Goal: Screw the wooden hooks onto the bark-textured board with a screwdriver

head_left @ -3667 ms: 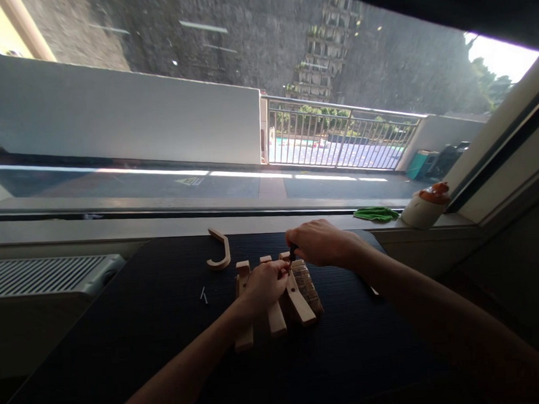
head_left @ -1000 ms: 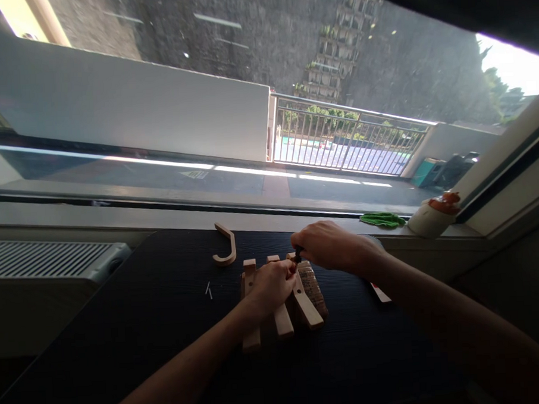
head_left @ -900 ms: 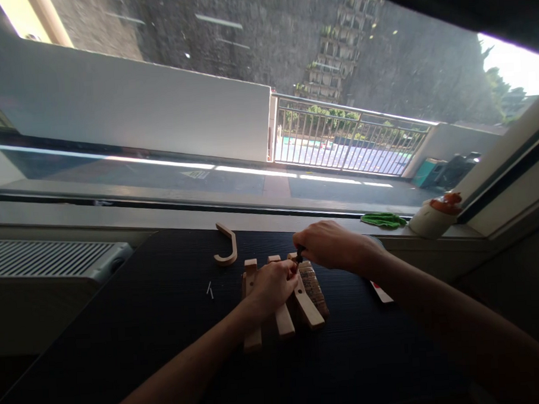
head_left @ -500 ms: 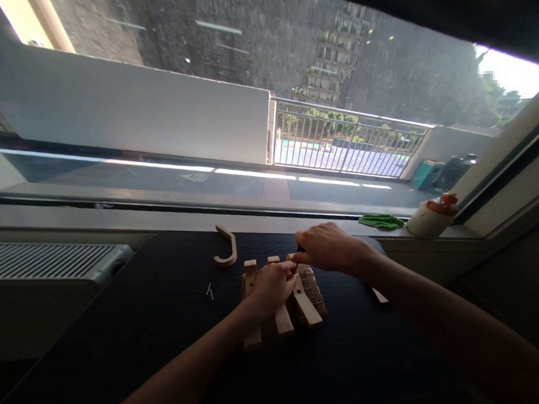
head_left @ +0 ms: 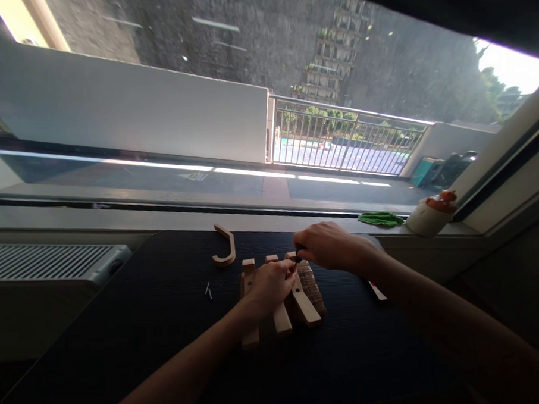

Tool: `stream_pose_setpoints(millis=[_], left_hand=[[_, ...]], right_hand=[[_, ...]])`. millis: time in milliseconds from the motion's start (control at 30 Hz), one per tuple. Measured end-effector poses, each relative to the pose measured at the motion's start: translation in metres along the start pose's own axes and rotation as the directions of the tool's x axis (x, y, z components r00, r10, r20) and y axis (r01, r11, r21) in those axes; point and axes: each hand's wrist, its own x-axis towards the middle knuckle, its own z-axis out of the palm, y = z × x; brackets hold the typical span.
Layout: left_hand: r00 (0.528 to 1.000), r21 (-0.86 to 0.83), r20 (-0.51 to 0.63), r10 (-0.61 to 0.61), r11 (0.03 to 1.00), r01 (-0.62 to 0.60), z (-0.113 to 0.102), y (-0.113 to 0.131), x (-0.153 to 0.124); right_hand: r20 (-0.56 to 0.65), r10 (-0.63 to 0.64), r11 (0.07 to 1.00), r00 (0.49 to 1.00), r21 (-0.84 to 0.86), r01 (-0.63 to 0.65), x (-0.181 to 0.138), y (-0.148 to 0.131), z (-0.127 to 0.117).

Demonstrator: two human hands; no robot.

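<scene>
I see loose screws (head_left: 208, 290) at 9 o'clock of the left hand (head_left: 268, 285), curved hook (head_left: 224, 251) at 11; left fingers curled tight over the wooden slats (head_left: 281, 319) on the dark table (head_left: 136, 333); right hand (head_left: 327, 247) at 2 o'clock pinches a small dark tool (head_left: 297, 258) at a slat end; risk as I judge it: tool slips if the slats shift.

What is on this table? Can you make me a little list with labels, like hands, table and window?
Left hand: rests curled on the wooden slats
Right hand: pinches a small dark tool at the slats' far end
Table: black; a curved wooden piece and tiny metal pins lie left of the slats
Sill: green cloth, white jar
Far left: radiator
</scene>
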Motion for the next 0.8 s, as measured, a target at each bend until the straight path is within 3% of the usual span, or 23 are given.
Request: stream_pose_setpoints(millis=[233, 500, 800], left_hand=[[1.000, 0.000, 0.008, -0.007, 1.000, 0.007, -0.003, 0.003, -0.001], [1.000, -0.004, 0.004, -0.011, 1.000, 0.011, -0.003, 0.004, -0.002], [1.000, 0.001, 0.024, -0.020, 1.000, 0.020, -0.005, 0.006, -0.002]], right_hand=[[-0.001, 0.068, 0.998, 0.998, -0.002, -0.068, 0.002, -0.004, 0.005], [-0.027, -0.057, 0.996, 0.998, 0.065, 0.059, -0.008, -0.001, -0.009], [-0.030, -0.002, 1.000, 1.000, 0.029, 0.002, 0.002, 0.001, 0.004]])
